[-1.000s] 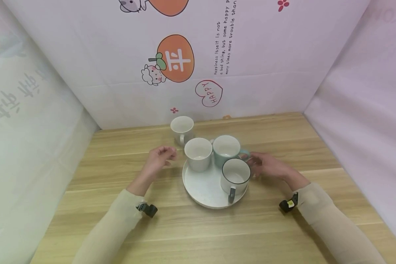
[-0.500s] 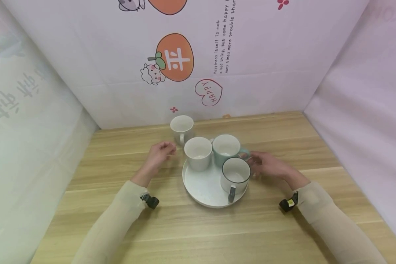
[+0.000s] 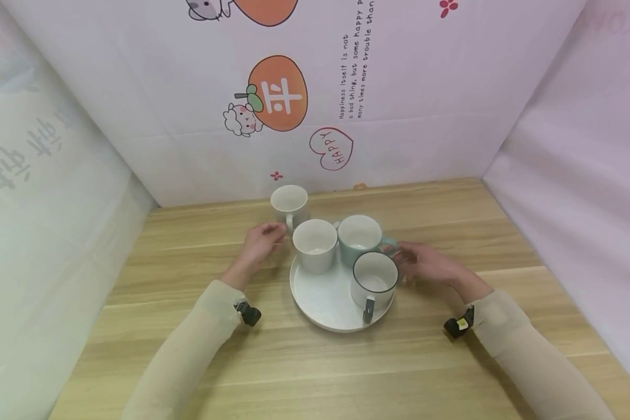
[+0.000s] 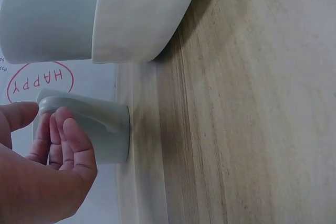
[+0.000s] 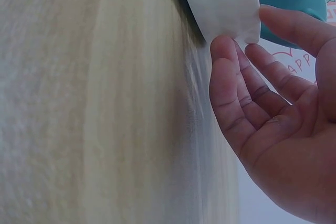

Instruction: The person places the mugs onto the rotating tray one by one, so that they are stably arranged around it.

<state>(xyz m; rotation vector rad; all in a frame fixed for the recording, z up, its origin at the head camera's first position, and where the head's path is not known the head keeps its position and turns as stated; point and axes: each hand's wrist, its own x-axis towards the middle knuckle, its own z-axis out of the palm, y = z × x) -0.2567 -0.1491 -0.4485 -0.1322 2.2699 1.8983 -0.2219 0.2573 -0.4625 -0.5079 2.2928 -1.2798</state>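
My left hand is at the handle of a white mug standing on the table at the back. In the left wrist view, thumb and curled fingers lie on either side of that mug's handle. My right hand holds the side of a round white tray. In the right wrist view, its thumb meets the rim and fingertips meet the lower edge. Upright on the tray are a white mug, a teal mug and a white mug with black rim and handle.
The wooden table meets a printed white cloth at the back. More white cloth hangs at the left and right sides. Each sleeve carries a small black wrist camera.
My left hand has moved right and slightly away from me, up to the handle of the back mug. My right hand, the tray and all the mugs have stayed in place.
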